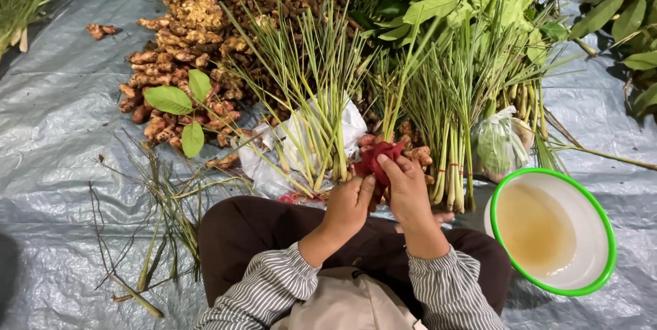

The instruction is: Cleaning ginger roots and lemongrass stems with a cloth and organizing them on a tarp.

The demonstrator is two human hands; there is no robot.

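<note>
Both hands, left (349,208) and right (405,190), close on a red piece (376,155); fingers hide its lower part, near the tarp's (55,132) front edge.

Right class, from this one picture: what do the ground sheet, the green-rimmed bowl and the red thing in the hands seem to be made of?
Ground sheet: likely woven plastic tarpaulin, grey, creased with a dull sheen.
Bowl: smooth white with a green rim, glossy; enamelled metal or plastic, unclear which.
Red thing held by the left hand and right hand: matte and crumpled, perhaps a plant piece or rubber bands; too small to tell.
</note>
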